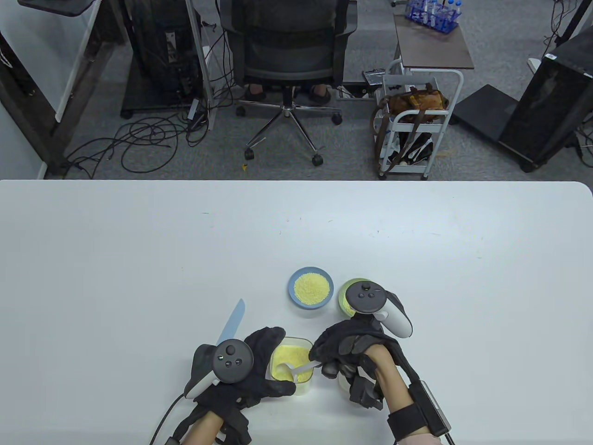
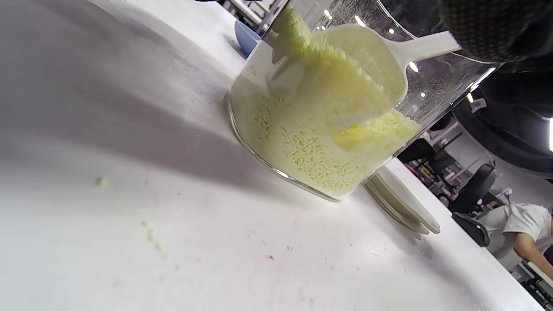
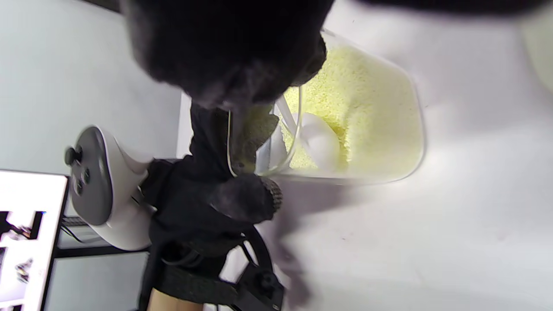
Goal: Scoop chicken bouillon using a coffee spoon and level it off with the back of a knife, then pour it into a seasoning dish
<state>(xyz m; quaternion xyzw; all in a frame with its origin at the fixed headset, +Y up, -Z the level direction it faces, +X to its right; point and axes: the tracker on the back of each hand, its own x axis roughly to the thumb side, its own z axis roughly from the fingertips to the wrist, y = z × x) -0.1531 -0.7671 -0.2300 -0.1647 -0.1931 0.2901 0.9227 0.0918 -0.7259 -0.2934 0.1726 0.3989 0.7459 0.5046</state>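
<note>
Bouillon (image 1: 289, 359) is in the clear container (image 1: 303, 387) near the front edge of the worktop (image 1: 139, 259), and the white coffee spoon (image 1: 296, 369) has its bowl down in the yellow granules. My right hand (image 1: 345, 350) pinches the spoon handle with curled fingers (image 1: 324, 352). My left hand (image 1: 259, 371) is wrapped around the container wall, the fingers curled on it, and in the left wrist view the container looks tilted, with its far side off the worktop.

The knife (image 1: 232, 324) lies on the worktop just behind my left hand, nobody holding it. The blue seasoning dish (image 1: 310, 288) stands further back and already has some granules in it.

My worry is the tilt: if I lift the spoon too quickly, I think the heap can slide off and fall over the low side of the rim. Also, my left hand must release the container to take the knife; if it lets go while the container is tilted, I expect it may rock and scatter granules. Some grains already lie on the worktop.
</note>
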